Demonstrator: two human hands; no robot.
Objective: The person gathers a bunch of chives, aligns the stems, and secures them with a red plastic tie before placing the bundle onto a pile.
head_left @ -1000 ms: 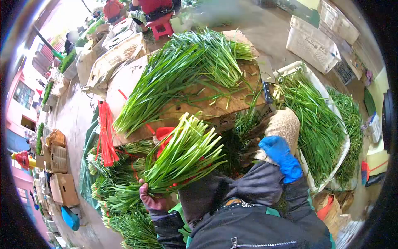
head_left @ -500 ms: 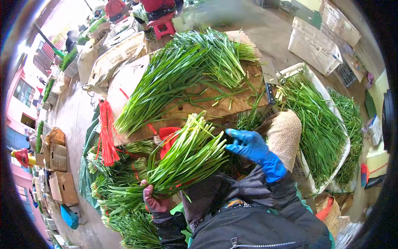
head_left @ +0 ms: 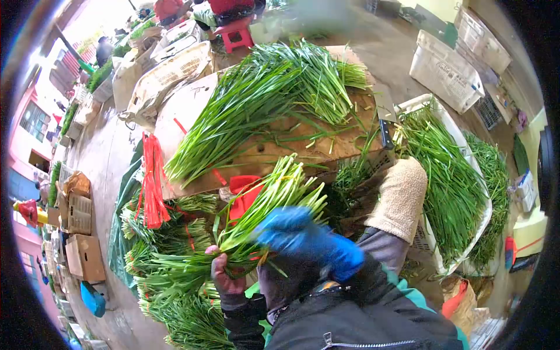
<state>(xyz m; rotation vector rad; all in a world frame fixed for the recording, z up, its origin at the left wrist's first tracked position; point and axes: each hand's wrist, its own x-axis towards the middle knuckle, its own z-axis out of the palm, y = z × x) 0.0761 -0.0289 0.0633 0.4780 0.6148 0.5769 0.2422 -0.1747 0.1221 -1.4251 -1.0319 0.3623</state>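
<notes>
The left hand [head_left: 226, 275] has its fingers curled round the green bunch [head_left: 279, 185], near side of the desk [head_left: 248, 161]; the blue-gloved right hand [head_left: 291, 232] covers its near part, fingers too blurry to tell; a leafy pile [head_left: 251, 99] lies farther off.

left hand [head_left: 227, 275]: curled in a grip | right hand [head_left: 289, 230]: blurred, near left, pose unclear

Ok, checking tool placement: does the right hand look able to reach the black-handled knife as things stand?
Probably yes: the knife handle lies uncovered at the edge of the wooden board, though the right hand would have to leave the green bundle.
</notes>
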